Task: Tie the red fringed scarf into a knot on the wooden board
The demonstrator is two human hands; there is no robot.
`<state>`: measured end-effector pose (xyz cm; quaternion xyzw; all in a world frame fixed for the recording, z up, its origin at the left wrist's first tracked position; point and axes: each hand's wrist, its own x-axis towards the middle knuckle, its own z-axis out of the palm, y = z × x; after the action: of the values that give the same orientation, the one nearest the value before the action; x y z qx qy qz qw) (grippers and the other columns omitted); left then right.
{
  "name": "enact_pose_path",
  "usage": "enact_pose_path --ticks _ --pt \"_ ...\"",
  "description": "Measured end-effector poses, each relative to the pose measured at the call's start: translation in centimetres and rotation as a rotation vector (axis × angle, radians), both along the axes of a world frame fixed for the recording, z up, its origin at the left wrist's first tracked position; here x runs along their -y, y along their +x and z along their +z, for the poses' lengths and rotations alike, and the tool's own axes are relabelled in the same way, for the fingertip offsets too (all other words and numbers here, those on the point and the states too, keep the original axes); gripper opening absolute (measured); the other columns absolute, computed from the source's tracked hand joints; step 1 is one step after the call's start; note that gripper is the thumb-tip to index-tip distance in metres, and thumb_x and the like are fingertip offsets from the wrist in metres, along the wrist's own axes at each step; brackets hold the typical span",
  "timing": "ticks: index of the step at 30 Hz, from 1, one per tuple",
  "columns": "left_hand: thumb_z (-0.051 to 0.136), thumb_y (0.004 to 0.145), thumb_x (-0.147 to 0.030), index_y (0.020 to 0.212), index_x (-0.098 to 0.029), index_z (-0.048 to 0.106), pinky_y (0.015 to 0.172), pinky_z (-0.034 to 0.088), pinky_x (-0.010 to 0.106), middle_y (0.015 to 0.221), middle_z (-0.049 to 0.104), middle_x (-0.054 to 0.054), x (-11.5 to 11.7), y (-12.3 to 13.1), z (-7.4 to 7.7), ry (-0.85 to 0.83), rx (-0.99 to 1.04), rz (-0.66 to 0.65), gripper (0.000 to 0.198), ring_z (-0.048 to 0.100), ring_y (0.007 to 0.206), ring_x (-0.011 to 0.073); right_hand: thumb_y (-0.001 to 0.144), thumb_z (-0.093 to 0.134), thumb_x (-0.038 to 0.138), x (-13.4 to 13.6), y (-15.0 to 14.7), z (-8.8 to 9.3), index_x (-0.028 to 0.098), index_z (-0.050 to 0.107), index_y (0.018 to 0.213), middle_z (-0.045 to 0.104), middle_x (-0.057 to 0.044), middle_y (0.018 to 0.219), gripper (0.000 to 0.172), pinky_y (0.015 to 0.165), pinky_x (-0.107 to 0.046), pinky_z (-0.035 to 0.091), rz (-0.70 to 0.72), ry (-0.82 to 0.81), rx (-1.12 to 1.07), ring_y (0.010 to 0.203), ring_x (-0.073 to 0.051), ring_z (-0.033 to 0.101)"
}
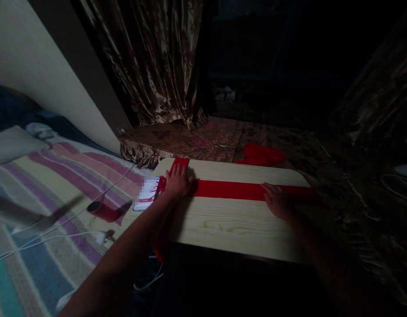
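Two strips of red ribbon (228, 189) cross on a pale wood-grain board (223, 224), one running lengthwise, the other across the left end. My left hand (178, 181) lies flat with spread fingers where the strips meet. Toward the right end, my right hand (276, 199) rests with fingers stretched over the lengthwise strip, whose end hangs past the board's right edge. Beside my left hand, at the board's left edge, sits a phone-like device (146, 193) with a blurred bright screen and thin red cords near it. The cross strip hangs down over the near edge.
More red cloth (263, 154) lies beyond the board's far edge. On the left, a striped bedspread (63, 176) carries a red cylinder (102, 211), white cables (58, 237) and a white plug (100, 237). A patterned curtain (157, 66) hangs behind. The right side is very dark.
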<state>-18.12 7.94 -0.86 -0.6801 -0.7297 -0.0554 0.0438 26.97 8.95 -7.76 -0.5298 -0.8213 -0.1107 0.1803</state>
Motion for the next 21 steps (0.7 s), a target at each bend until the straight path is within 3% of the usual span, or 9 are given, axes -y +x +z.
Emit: enact_pose_path --ticks 3,7,11,16,21 --pt "0.025 0.101 -0.051 0.158 -0.009 0.027 0.121 0.018 0.057 0.166 0.021 0.016 0.0 2.7 -0.5 -0.062 0.090 -0.176 0.071 0.014 0.154 0.0316 0.098 0.038 0.029 -0.1 0.0 0.0 0.018 0.058 0.139 0.060 -0.010 0.141 0.047 0.102 -0.045 0.045 0.010 0.002 0.000 0.122 -0.028 0.056" --pt "0.021 0.101 -0.052 0.159 -0.016 0.024 0.122 0.015 0.059 0.166 0.024 0.012 0.1 5.8 -1.6 -0.119 0.143 -0.301 0.068 0.016 0.154 0.0308 0.098 0.038 0.029 0.1 -0.2 0.2 0.019 0.059 0.139 0.060 -0.009 0.141 0.047 0.102 -0.045 0.045 -0.011 -0.012 -0.018 0.123 -0.029 0.056" --pt "0.020 0.101 -0.052 0.159 -0.021 0.025 0.119 0.016 0.063 0.166 0.023 0.011 0.4 6.8 -2.7 -0.148 0.131 -0.305 0.066 0.018 0.153 0.0323 0.098 0.038 0.028 0.8 -0.8 1.0 0.020 0.058 0.141 0.058 -0.009 0.143 0.048 0.106 -0.045 0.043 -0.032 -0.049 -0.024 0.126 -0.028 0.053" --pt "0.021 0.100 -0.054 0.160 -0.021 0.024 0.118 0.016 0.064 0.166 0.023 0.011 0.4 6.7 -4.0 -0.061 0.090 -0.289 0.068 0.019 0.153 0.0332 0.099 0.037 0.029 1.3 -1.2 1.9 0.019 0.055 0.143 0.053 -0.007 0.149 0.049 0.112 -0.043 0.038 -0.076 -0.122 0.001 0.133 -0.025 0.049" --pt "0.022 0.099 -0.056 0.160 -0.021 0.027 0.118 0.017 0.063 0.165 0.024 0.011 0.4 6.9 -4.2 -0.054 0.077 -0.274 0.069 0.021 0.152 0.0340 0.101 0.035 0.032 1.6 -1.8 2.4 0.025 0.042 0.153 0.039 -0.004 0.159 0.053 0.119 -0.048 0.027 -0.138 -0.204 0.052 0.146 -0.024 0.034"
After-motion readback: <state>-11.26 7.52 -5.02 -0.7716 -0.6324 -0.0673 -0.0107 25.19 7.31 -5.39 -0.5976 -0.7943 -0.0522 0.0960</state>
